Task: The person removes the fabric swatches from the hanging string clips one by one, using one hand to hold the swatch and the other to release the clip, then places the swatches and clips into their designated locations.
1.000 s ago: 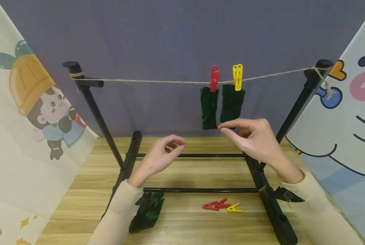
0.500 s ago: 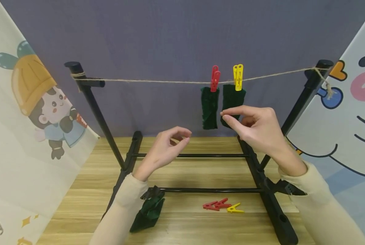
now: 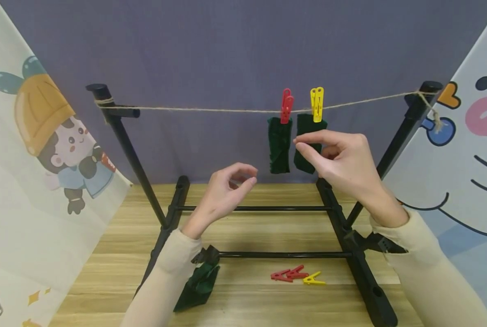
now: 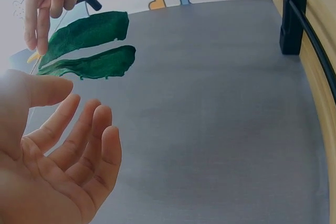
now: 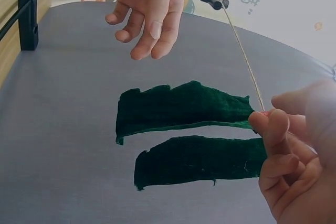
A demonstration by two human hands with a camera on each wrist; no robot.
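Two dark green cloth strips hang side by side from a string [image 3: 198, 109]. A red clothespin [image 3: 286, 106] clips the left strip [image 3: 279, 147], and a yellow clothespin [image 3: 317, 105] clips the right strip [image 3: 303, 162]. My right hand [image 3: 345, 165] is raised in front of the right strip, covering part of it, thumb and index fingertip near each other with nothing between them. Lower and to the left, my left hand [image 3: 228, 190] floats with loosely bent fingers and holds nothing. In the left wrist view its palm [image 4: 63, 182] faces up below the strips.
A black frame with a left post [image 3: 129, 150] and a right post [image 3: 402, 131] carries the string. On the wooden table [image 3: 259, 304] lie red clothespins [image 3: 290, 274], a yellow clothespin [image 3: 314, 278] and a crumpled green cloth [image 3: 198, 288] beside the left sleeve.
Both hands have risen. The right went from the strips' lower ends to the middle of the right strip, and the left drifted up and slightly right. The hanging strips stay clipped.
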